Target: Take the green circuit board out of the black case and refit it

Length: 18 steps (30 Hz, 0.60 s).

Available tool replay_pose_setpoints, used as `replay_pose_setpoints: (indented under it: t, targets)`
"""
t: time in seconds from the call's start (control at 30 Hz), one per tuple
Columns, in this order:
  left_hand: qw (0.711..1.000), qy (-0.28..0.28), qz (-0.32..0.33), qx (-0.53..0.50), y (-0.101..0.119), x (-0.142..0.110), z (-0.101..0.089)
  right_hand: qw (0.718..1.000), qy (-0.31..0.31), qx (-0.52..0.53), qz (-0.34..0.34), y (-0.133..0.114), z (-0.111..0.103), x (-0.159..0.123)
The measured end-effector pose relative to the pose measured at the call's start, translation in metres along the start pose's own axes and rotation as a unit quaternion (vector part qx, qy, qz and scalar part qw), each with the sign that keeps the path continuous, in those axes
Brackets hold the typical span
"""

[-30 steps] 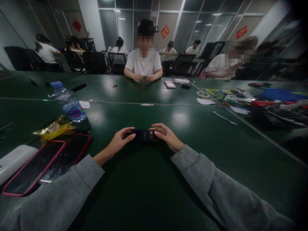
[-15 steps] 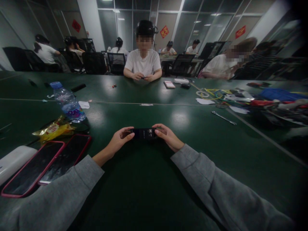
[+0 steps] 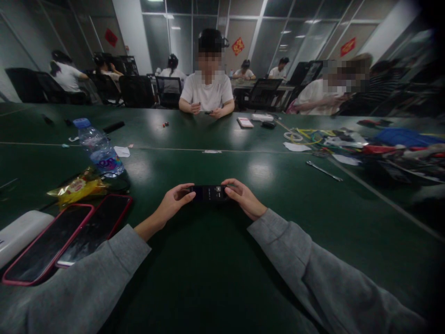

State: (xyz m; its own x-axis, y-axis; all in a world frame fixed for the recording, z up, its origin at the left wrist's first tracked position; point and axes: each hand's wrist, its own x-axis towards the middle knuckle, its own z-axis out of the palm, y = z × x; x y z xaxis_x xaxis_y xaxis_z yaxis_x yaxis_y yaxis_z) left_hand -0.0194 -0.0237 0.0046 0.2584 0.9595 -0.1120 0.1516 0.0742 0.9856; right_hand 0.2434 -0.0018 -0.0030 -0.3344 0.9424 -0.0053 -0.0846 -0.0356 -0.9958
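Black handheld device [image 3: 205, 193] is just below centre of frame, screen partly lit. Left hand [image 3: 173, 202] grips left end, right hand [image 3: 245, 198] right end. Two-sided hold seems complete; release not yet done.

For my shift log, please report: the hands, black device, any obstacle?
Left hand on left end, right hand on right end. Device held crosswise. Phones beside left sleeve, not between hands.

From here I see a black device [image 3: 205, 193], dark green desk [image 3: 194, 269], grey sleeves [image 3: 285, 246], pinkish-red-rimmed phones [image 3: 54, 239] and yellow wrapper [image 3: 81, 187].
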Motion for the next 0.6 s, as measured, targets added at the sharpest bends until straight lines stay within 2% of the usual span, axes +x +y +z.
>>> replay_pose_setpoints:
  t: [0.37, 0.6]
  targets:
    - [1.000, 0.013, -0.001, 0.016, 0.0026, -0.0025, -0.0001, 1.000, 0.009, 0.002, 0.004, -0.0019, 0.0003, 0.0001]
    - [1.000, -0.002, -0.008, 0.023, -0.0030, 0.0001, -0.0025, 1.000, 0.009, 0.003, 0.006, -0.0025, -0.0010, -0.0004]
